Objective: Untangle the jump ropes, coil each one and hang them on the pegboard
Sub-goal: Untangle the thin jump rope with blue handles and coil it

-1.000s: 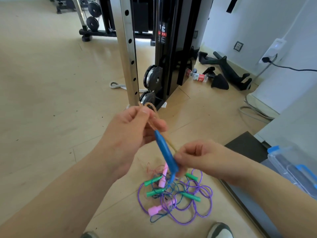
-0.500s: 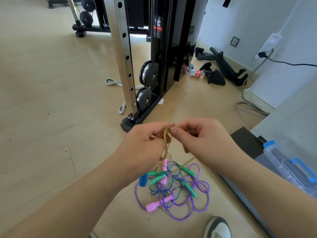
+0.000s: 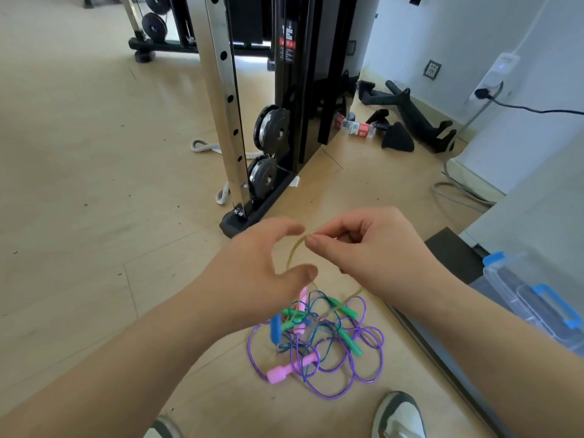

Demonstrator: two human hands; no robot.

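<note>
A tangle of jump ropes (image 3: 319, 346) lies on the wooden floor: a purple cord (image 3: 373, 339) with pink handles (image 3: 278, 373), a blue cord with a blue handle (image 3: 276, 331), and green handles (image 3: 350, 343). A thin olive cord (image 3: 292, 252) rises out of the pile. My right hand (image 3: 363, 248) pinches it between thumb and forefinger above the pile. My left hand (image 3: 262, 270) is beside it with fingers and thumb spread in a C. The cord arcs down past the left thumb tip. No pegboard is in view.
A cable machine post (image 3: 227, 105) with weight plates (image 3: 271, 128) stands just beyond my hands. At the right are a clear box with blue latches (image 3: 537, 308) and a black mat (image 3: 455, 254). A bottle (image 3: 357, 128) and black handles (image 3: 407, 102) lie by the wall. My shoes (image 3: 398, 415) flank the pile.
The blue handle left my hands and now lies in the pile. My right hand came up to pinch the olive cord, and my left hand has opened off the loop it held.
</note>
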